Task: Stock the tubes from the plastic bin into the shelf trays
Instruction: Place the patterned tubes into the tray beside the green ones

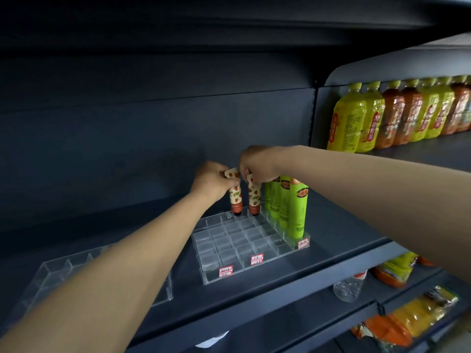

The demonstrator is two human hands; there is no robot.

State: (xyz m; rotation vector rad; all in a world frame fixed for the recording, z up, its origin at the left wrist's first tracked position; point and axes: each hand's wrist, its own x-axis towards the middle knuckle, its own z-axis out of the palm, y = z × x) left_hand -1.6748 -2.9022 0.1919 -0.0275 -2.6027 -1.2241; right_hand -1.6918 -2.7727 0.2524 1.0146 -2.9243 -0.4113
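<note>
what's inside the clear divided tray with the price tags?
In the clear divided tray: green tubes fill the right column; two strawberry-print tubes stand at the back, one held by each hand. Other visible cells are empty; the hands cover the tube tops.

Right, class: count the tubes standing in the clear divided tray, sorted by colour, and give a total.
Cream strawberry-print tubes: 2, one held by the left hand, one by the right hand
Green tubes: 4
Total: 6
</note>
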